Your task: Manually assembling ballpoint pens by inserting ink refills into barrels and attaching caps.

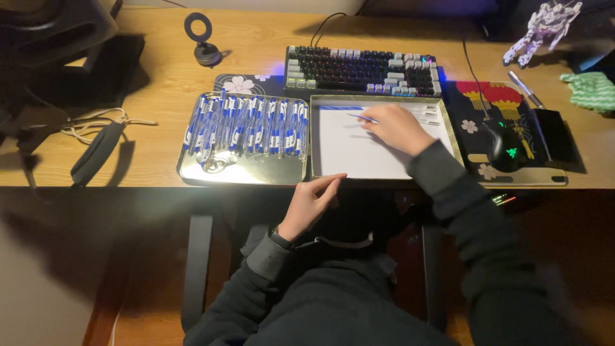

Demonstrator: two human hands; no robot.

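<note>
- Now, on the left, a shallow metal tray (192, 168) is packed with blue-and-white pens (246, 125) lying in a row.
- Left hand (309, 204) rests at the desk edge, fingers loosely curled, holding nothing, just touching the front rim of the second tray (456, 138).
- That tray has a white sheet (352, 150) in it.
- Right hand (398, 128) reaches in, pinching one pen (360, 117) near the tray's far side.
- Behind: a backlit keyboard (362, 70); a mouse (505, 148) sits to the right.

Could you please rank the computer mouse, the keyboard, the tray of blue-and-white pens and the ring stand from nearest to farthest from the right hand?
From the right hand:
1. Keyboard, just behind it.
2. Computer mouse, to its right.
3. Tray of blue-and-white pens, to its left.
4. Ring stand, far back left.
</note>
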